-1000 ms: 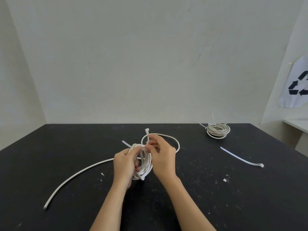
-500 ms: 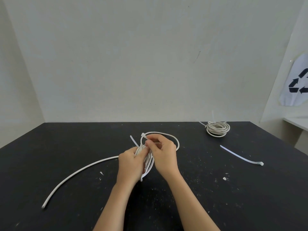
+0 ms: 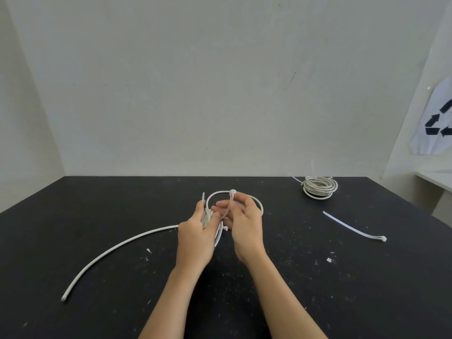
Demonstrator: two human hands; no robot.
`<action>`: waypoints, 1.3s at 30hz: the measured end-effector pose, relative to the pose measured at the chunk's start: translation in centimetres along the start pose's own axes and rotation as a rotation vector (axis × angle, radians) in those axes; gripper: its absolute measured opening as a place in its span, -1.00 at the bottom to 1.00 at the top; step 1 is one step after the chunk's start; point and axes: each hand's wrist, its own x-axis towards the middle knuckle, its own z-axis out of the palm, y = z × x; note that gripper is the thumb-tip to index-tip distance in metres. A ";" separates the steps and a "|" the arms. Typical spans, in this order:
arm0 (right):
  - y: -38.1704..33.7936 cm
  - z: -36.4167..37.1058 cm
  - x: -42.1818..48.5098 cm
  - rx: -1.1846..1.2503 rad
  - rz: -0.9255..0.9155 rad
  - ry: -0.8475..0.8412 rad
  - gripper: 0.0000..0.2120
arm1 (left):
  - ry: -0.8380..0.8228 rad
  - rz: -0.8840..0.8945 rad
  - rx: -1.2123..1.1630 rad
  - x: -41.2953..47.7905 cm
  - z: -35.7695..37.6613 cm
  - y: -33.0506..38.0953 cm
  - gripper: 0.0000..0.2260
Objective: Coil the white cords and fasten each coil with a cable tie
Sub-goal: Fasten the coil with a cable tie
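Observation:
My left hand [image 3: 195,237] grips a coil of white cord [image 3: 212,217] upright over the middle of the black table [image 3: 73,216]. One loop of that cord [image 3: 259,203] arcs out behind my hands, and its loose tail [image 3: 115,248] curves away to the left across the table. My right hand [image 3: 243,220] pinches a white cable tie [image 3: 231,200] beside the coil, the tie's head pointing up. The tie's thin tip [image 3: 203,197] sticks up behind my left fingers. How the tie runs round the coil is hidden by my hands.
A second white cord coil [image 3: 320,187], with a tie standing up from it, lies at the table's far right. A loose cable tie [image 3: 354,227] lies flat to the right of my hands. White specks dot the tabletop. A pale wall rises behind the table.
My hands moved slightly apart. The right hand's pinch shifted along the tie, so its head now stands higher above the fingers. The coil stays in my left hand.

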 end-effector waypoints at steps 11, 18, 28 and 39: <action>-0.6 0.2 -0.3 0.029 -0.046 -0.032 -0.92 | 0.211 0.084 -0.108 -0.2 0.2 -0.2 -0.85; -0.8 0.2 -0.6 -0.038 -0.148 -0.049 -0.90 | 0.209 0.100 -0.107 -0.1 0.3 -0.5 -0.80; -1.0 0.6 -1.2 -0.054 -0.197 -0.170 -0.85 | 0.273 0.323 0.123 0.2 -0.4 -1.3 -0.64; -0.5 0.5 -1.1 -0.269 -0.228 -0.151 -0.81 | 0.261 0.433 0.312 0.2 -1.2 -0.9 -0.63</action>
